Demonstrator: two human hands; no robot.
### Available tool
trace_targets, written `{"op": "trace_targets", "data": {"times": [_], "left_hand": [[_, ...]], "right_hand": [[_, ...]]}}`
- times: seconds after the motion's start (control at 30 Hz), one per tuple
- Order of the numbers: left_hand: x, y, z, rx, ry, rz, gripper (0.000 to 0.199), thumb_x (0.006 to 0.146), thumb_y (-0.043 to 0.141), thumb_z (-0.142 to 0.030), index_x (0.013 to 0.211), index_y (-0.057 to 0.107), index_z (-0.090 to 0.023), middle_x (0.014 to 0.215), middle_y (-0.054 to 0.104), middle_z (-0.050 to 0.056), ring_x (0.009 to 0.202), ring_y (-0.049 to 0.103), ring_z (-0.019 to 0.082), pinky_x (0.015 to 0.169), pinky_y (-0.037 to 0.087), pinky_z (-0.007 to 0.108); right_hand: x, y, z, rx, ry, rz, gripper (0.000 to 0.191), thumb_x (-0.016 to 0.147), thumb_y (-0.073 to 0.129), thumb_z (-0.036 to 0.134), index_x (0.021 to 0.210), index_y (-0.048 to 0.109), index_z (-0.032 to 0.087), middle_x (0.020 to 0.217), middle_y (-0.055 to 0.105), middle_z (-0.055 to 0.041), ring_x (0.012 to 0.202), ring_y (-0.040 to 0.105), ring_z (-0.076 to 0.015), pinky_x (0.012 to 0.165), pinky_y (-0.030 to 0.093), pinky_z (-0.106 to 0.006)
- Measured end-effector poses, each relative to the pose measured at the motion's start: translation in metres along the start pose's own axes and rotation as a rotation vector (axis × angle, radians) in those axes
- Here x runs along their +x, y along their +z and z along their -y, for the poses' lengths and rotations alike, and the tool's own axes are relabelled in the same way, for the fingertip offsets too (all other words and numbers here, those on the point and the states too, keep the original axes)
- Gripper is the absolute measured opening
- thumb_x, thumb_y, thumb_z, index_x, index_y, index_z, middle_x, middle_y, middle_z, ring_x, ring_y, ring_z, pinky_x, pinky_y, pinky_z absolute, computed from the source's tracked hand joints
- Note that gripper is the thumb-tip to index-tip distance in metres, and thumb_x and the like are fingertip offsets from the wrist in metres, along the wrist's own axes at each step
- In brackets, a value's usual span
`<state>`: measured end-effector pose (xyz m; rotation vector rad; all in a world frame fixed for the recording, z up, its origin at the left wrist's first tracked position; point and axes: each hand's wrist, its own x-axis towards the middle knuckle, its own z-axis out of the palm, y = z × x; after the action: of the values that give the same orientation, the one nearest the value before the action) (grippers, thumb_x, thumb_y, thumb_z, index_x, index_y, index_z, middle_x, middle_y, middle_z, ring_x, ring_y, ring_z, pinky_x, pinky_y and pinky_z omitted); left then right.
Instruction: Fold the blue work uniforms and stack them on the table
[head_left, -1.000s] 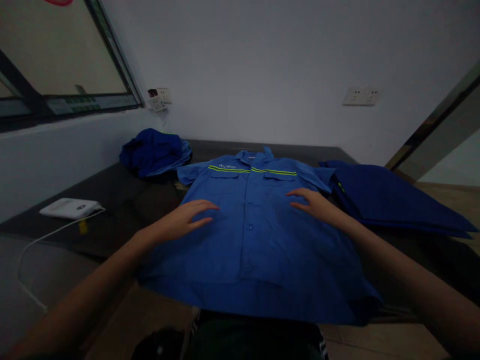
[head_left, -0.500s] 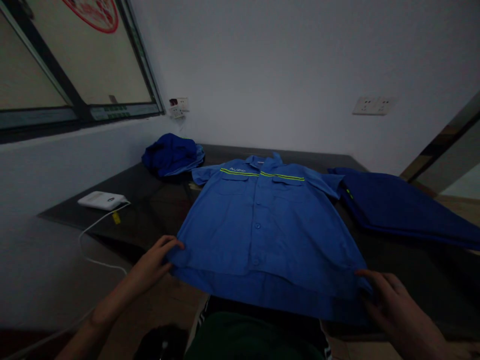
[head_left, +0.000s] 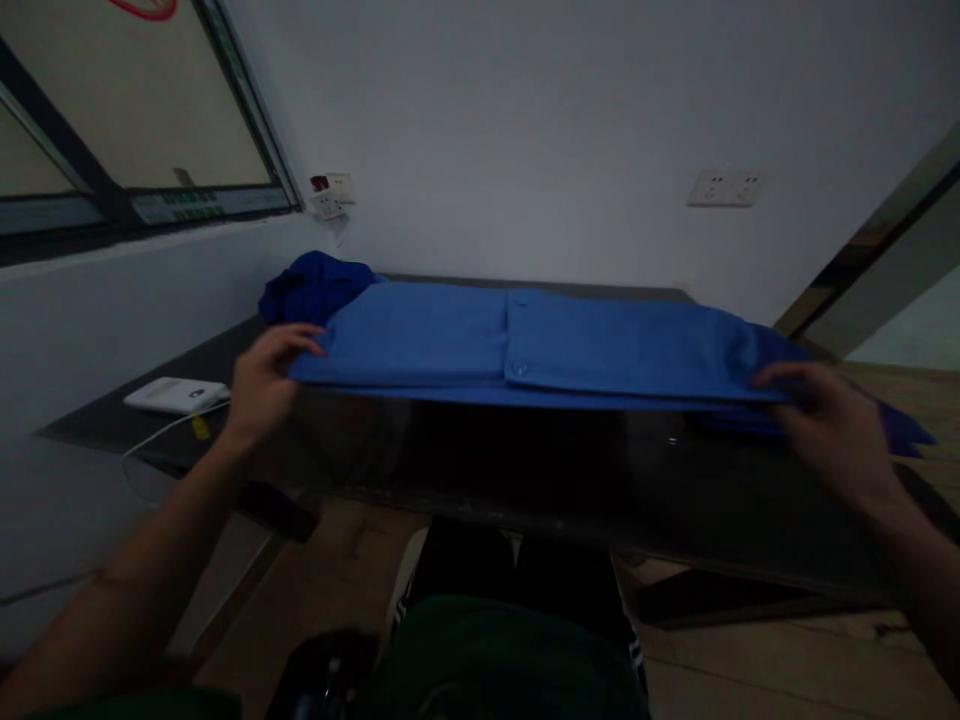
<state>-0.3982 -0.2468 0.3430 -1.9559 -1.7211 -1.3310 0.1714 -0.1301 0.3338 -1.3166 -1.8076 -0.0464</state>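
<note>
Right now we have the blue shirt [head_left: 420, 335] stretched crosswise between our two hands over the far half of the dark desk [head_left: 487, 460], its button strip near the middle and one button close to the edge nearest us. Our left hand [head_left: 270, 380] has its grip closed on the shirt's left end, fingers over the cloth. Our right hand [head_left: 829, 425] grips the right end, fingertips on top; its thumb is too dark to make out. We cannot tell how much of the shirt's underside touches the desk. Behind the left end sits a crumpled dark blue bundle [head_left: 315, 285]; a folded dark blue garment [head_left: 904, 425] lies partly hidden at the right. Just beside our left hand, a white device [head_left: 172, 394] with a white cable [head_left: 161, 435] rests on the desk.
</note>
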Motion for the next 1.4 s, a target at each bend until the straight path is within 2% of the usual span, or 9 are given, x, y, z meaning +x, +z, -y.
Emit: {"op": "trace_targets", "data": {"times": [0.17, 0.33, 0.53, 0.7, 0.87, 0.97, 1.2, 1.3, 1.4], "left_hand": [[-0.103, 0.008, 0.035, 0.0, -0.029, 0.434, 0.015, 0.08, 0.056, -0.028, 0.09, 0.065, -0.02, 0.125, 0.06, 0.005, 0.112, 0.059, 0.024, 0.095, 0.05, 0.038], [-0.136, -0.001, 0.05, 0.046, 0.088, 0.606, 0.025, 0.08, 0.057, -0.02, 0.102, 0.066, -0.023, 0.133, 0.057, 0.007, 0.117, 0.057, 0.024, 0.097, 0.05, 0.037], [-0.144, -0.004, 0.05, -0.02, 0.223, 0.566, 0.034, 0.085, 0.051, -0.019, 0.113, 0.067, -0.027, 0.131, 0.061, 0.004, 0.13, 0.047, 0.026, 0.105, 0.043, 0.047], [-0.159, -0.008, 0.054, -0.271, 0.035, 0.562, 0.028, 0.091, 0.046, -0.024, 0.106, 0.07, -0.024, 0.122, 0.067, 0.007, 0.118, 0.059, 0.026, 0.096, 0.051, 0.044], [-0.161, -0.008, 0.041, -0.376, -0.238, 0.325, 0.028, 0.09, 0.052, -0.038, 0.077, 0.069, -0.02, 0.102, 0.07, 0.008, 0.108, 0.064, 0.029, 0.088, 0.055, 0.042], [-0.16, -0.007, 0.036, -0.305, -0.203, 0.189, 0.024, 0.086, 0.058, -0.037, 0.071, 0.065, -0.02, 0.094, 0.067, 0.006, 0.104, 0.064, 0.026, 0.088, 0.055, 0.038], [-0.181, 0.0, 0.033, 0.1, 0.174, 0.306, 0.028, 0.083, 0.059, -0.037, 0.107, 0.066, -0.026, 0.115, 0.063, 0.007, 0.112, 0.059, 0.026, 0.101, 0.046, 0.042], [-0.185, 0.024, 0.004, 0.288, 0.379, 0.362, 0.045, 0.081, 0.062, -0.029, 0.126, 0.058, -0.033, 0.13, 0.058, 0.003, 0.122, 0.052, 0.025, 0.115, 0.023, 0.053], [-0.18, 0.059, -0.035, 0.336, 0.481, 0.456, 0.061, 0.08, 0.062, -0.015, 0.137, 0.048, -0.031, 0.143, 0.048, 0.006, 0.131, 0.044, 0.026, 0.114, 0.025, 0.055]], "right_hand": [[-0.091, 0.031, -0.046, 0.062, 0.012, 0.254, 0.022, 0.071, 0.045, 0.029, 0.085, 0.061, 0.023, 0.1, 0.064, -0.0094, 0.095, 0.064, -0.0277, 0.083, 0.052, -0.044], [-0.127, 0.032, -0.053, -0.054, -0.083, 0.39, 0.026, 0.07, 0.046, 0.022, 0.09, 0.062, 0.023, 0.113, 0.063, -0.0085, 0.101, 0.064, -0.0255, 0.083, 0.054, -0.04], [-0.138, 0.022, -0.049, -0.181, -0.164, 0.424, 0.035, 0.083, 0.043, 0.028, 0.111, 0.064, 0.026, 0.124, 0.061, -0.0068, 0.102, 0.066, -0.0245, 0.079, 0.057, -0.039], [-0.16, 0.02, -0.063, 0.007, -0.067, 0.378, 0.03, 0.084, 0.043, 0.029, 0.1, 0.069, 0.025, 0.118, 0.066, -0.0064, 0.105, 0.065, -0.0244, 0.085, 0.056, -0.038], [-0.176, 0.02, -0.054, 0.208, 0.226, 0.232, 0.027, 0.086, 0.047, 0.041, 0.086, 0.068, 0.023, 0.116, 0.067, -0.0076, 0.107, 0.064, -0.0274, 0.092, 0.052, -0.043], [-0.179, 0.023, -0.047, 0.284, 0.286, 0.118, 0.027, 0.087, 0.048, 0.042, 0.084, 0.066, 0.022, 0.119, 0.065, -0.0084, 0.11, 0.062, -0.0274, 0.095, 0.05, -0.044], [-0.19, 0.022, -0.056, -0.053, -0.208, 0.183, 0.028, 0.082, 0.047, 0.025, 0.099, 0.069, 0.026, 0.123, 0.062, -0.0084, 0.115, 0.058, -0.03, 0.092, 0.049, -0.051], [-0.186, 0.028, -0.033, -0.226, -0.493, 0.207, 0.043, 0.083, 0.05, 0.024, 0.124, 0.059, 0.029, 0.137, 0.055, -0.0063, 0.129, 0.047, -0.0308, 0.105, 0.035, -0.058], [-0.178, 0.043, 0.001, -0.336, -0.686, 0.279, 0.055, 0.082, 0.051, 0.021, 0.137, 0.048, 0.029, 0.143, 0.049, -0.0065, 0.133, 0.042, -0.0293, 0.111, 0.024, -0.061]]}}
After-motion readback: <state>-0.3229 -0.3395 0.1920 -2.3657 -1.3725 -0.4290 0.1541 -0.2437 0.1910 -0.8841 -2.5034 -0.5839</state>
